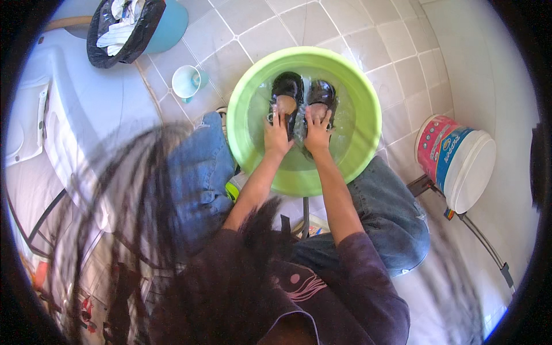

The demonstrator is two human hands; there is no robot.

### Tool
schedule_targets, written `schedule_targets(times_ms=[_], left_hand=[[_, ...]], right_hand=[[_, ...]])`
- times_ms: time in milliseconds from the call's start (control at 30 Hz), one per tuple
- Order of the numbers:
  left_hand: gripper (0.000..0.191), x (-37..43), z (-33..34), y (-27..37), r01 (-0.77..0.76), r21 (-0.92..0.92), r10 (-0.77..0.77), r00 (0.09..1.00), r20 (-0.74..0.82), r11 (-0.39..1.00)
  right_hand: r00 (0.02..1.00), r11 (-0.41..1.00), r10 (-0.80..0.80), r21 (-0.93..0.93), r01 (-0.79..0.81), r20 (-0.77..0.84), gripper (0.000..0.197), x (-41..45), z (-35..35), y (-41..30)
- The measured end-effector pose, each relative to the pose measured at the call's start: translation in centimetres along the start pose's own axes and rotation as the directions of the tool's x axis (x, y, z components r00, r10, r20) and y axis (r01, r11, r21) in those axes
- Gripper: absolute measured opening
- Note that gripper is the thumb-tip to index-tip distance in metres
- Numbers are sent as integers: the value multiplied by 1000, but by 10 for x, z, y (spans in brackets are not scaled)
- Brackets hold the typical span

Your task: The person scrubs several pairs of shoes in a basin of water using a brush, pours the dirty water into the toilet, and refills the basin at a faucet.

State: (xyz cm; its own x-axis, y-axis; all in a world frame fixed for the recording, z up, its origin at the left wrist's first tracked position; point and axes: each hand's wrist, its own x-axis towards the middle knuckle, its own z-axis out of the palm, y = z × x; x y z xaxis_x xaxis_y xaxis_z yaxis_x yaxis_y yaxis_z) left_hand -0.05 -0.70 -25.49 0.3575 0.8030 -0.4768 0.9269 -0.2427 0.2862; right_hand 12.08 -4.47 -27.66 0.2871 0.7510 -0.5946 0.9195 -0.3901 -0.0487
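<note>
A round green plastic basin [238,125] with water in it stands between my knees. Two black shoes lie side by side in the water, toes away from me: the left shoe [287,84] and the right shoe [321,91], both glossy and wet. My left hand [277,131] lies on the rear part of the left shoe, fingers forward near its opening. On the rear part of the right shoe rests my right hand [318,131], its fingers spread. Whether the fingertips grip the shoes cannot be told.
On the tiled floor [263,36], a pale cup [186,83] stands left of the basin. Beyond it is a blue bin [172,26] lined with a black bag. A white lidded bucket [471,170] with a coloured label is at the right. A toilet is at far left; loose hair blurs the lower left.
</note>
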Motion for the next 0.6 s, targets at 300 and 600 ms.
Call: schedule_targets(times_ms=[300,600], left_hand=[[65,-14,4,-18,-85,-322,9,973,-231,943],[21,-15,4,-31,130,-586,-335,906,-257,800]], right_hand=[[985,869,-125,466,168,-122,79,-4,-8,22],[977,65,209,996,-55,40,47,-18,-6,63]])
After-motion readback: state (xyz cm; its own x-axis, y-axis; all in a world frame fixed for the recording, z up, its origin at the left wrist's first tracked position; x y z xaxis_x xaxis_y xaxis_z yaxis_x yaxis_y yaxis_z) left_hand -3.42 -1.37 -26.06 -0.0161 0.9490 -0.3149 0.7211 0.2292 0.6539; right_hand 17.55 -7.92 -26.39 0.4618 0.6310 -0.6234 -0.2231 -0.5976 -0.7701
